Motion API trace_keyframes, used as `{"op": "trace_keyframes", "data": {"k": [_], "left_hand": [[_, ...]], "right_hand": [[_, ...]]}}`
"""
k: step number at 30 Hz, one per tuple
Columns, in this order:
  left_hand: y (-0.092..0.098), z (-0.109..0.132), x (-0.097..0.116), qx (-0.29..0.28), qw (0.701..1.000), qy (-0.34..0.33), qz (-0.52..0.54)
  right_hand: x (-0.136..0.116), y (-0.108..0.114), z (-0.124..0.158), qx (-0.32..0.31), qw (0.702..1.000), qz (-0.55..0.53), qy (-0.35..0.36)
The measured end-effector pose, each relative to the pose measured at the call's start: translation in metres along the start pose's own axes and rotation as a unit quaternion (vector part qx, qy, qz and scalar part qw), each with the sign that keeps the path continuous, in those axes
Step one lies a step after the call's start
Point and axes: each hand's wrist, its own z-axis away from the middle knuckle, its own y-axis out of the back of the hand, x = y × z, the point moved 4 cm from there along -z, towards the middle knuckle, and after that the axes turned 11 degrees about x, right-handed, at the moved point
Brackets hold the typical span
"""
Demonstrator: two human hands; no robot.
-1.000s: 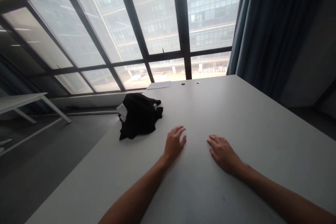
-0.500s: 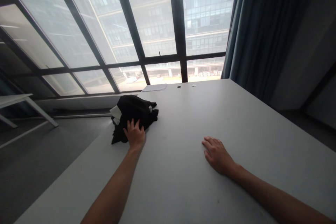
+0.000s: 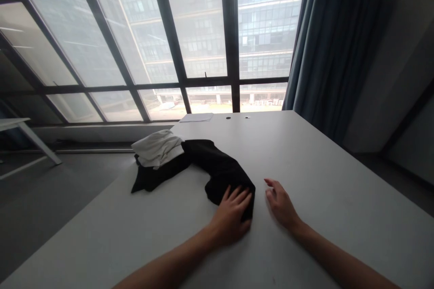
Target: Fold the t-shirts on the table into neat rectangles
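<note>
A long black garment (image 3: pixel 224 165) stretches across the white table from the left toward the middle; its kind is not clear. My left hand (image 3: pixel 233 210) lies over the garment's near right end, with the fingers on top of the fabric and the thumb at its lower edge, closed on it. Bunched on the garment's far left part is a white cloth (image 3: pixel 158 148). Just right of the black fabric, my right hand (image 3: pixel 281 203) is held apart from it, thumb and fingers parted and nothing in them.
Papers (image 3: pixel 195 118) lie at the table's (image 3: pixel 339 180) far edge, near two small round holes. Beyond stands a large framed window (image 3: pixel 203 31). A blue curtain (image 3: pixel 315 54) hangs at the right. Part of another white table (image 3: pixel 37 140) shows at the left.
My left hand has moved right and nearer, pulling the black garment out of its bundle. The white cloth is now largely uncovered. My right hand has turned, its fingers lifted and parted.
</note>
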Motion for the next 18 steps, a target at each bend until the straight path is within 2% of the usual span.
{"op": "trace_keyframes", "data": {"k": [3, 5, 7, 9, 11, 12, 14, 16, 18], "left_hand": [[0.01, 0.005, 0.025, 0.007, 0.999, -0.042, 0.024], [0.022, 0.003, 0.02, 0.047, 0.997, -0.045, 0.038], [0.036, -0.004, -0.003, 0.12, 0.992, -0.005, 0.042], [0.045, -0.011, -0.042, 0.203, 0.976, 0.076, 0.032], [0.046, -0.014, -0.088, 0.252, 0.954, 0.16, 0.006], [0.043, -0.014, -0.109, 0.256, 0.947, 0.192, -0.008], [0.03, -0.013, -0.143, 0.225, 0.945, 0.237, -0.009], [0.017, -0.012, -0.158, 0.196, 0.952, 0.234, -0.001], [0.009, -0.011, -0.159, 0.184, 0.96, 0.21, -0.004]], "right_hand": [[0.002, 0.005, -0.006, 0.044, 0.999, -0.028, -0.007], [-0.001, 0.007, -0.006, 0.034, 0.999, -0.029, 0.005], [-0.008, 0.008, -0.004, 0.007, 0.999, -0.02, 0.028], [-0.019, 0.008, 0.0, -0.03, 0.997, -0.001, 0.078], [-0.033, 0.007, 0.006, -0.075, 0.984, 0.028, 0.158], [-0.04, 0.005, 0.009, -0.098, 0.974, 0.044, 0.202], [-0.053, -0.001, 0.018, -0.147, 0.948, 0.075, 0.274], [-0.061, -0.009, 0.026, -0.19, 0.928, 0.102, 0.304], [-0.065, -0.016, 0.031, -0.211, 0.925, 0.124, 0.291]]}}
